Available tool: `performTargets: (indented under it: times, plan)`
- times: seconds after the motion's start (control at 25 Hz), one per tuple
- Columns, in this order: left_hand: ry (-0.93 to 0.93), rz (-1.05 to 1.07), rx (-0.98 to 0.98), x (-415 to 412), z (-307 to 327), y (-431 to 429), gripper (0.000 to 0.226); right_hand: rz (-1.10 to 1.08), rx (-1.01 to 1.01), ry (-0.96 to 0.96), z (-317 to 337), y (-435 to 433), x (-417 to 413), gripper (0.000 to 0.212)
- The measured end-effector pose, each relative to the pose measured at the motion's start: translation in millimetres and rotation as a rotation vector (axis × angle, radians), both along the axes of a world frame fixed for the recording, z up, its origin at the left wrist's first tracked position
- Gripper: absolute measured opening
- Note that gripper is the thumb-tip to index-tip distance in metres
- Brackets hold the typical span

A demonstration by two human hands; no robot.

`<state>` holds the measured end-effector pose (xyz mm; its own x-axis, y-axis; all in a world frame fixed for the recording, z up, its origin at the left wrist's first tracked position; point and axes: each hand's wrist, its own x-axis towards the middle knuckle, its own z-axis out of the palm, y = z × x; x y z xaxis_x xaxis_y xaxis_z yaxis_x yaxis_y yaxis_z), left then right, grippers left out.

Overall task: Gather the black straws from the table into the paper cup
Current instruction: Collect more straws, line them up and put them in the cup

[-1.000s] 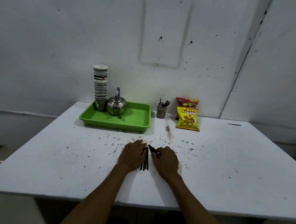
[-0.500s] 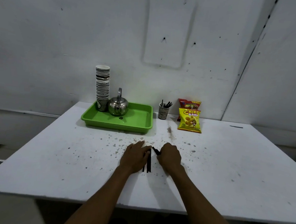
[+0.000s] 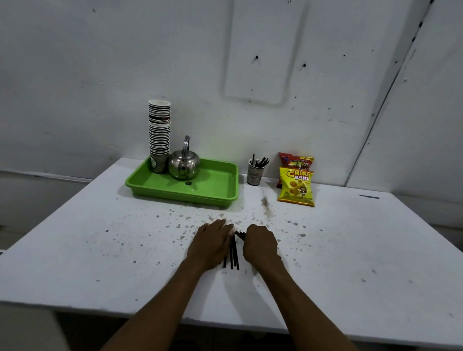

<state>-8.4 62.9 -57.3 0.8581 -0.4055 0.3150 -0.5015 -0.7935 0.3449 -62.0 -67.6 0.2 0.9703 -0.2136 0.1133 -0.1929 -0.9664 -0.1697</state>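
Observation:
Several black straws lie in a tight bundle on the white table, pointing toward me. My left hand rests flat against the bundle's left side, fingers together. My right hand is curled on the bundle's right side, with the far straw ends poking out at its fingers. Whether it grips them I cannot tell. The paper cup stands far back near the wall, with several black straws in it.
A green tray at the back holds a tall stack of paper cups and a steel kettle. Two snack bags stand right of the cup. Dark specks dot the table's middle.
Both hands have pressed closer together, squeezing the straws into a narrower bundle. The camera has tilted a little.

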Motion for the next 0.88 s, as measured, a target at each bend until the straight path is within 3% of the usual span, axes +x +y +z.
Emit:
performTargets:
  times: [0.12, 0.2, 0.28, 0.4, 0.48, 0.56, 0.76, 0.88]
  plan:
    - [-0.023, 0.006, 0.002, -2, 1, 1, 0.043, -0.031, 0.046, 0.031, 4, -8, 7, 0.02]
    - [-0.03, 0.007, -0.001, -3, 3, 1, 0.044, -0.067, 0.178, 0.027, 4, -18, 16, 0.023]
    - [-0.038, 0.006, -0.007, -4, 4, 0, 0.044, -0.098, 0.439, -0.03, -2, -30, 26, 0.023]
    - [-0.059, 0.007, -0.007, -4, 2, 1, 0.047, -0.117, 0.914, -0.279, -8, -38, 29, 0.007]
    - [-0.045, 0.005, -0.014, -3, 1, 2, 0.046, -0.127, 1.264, -0.438, -5, -39, 27, 0.015]
    - [-0.024, 0.001, -0.02, -1, -1, 2, 0.045, -0.101, 1.478, -0.547, -6, -39, 22, 0.024]
    - [-0.007, -0.001, -0.018, -1, -2, 1, 0.046, -0.045, 1.362, -0.581, -15, -38, 19, 0.04]
    - [-0.034, 0.009, -0.027, -1, -1, 1, 0.044, -0.077, 1.047, -0.566, -22, -42, 20, 0.048]
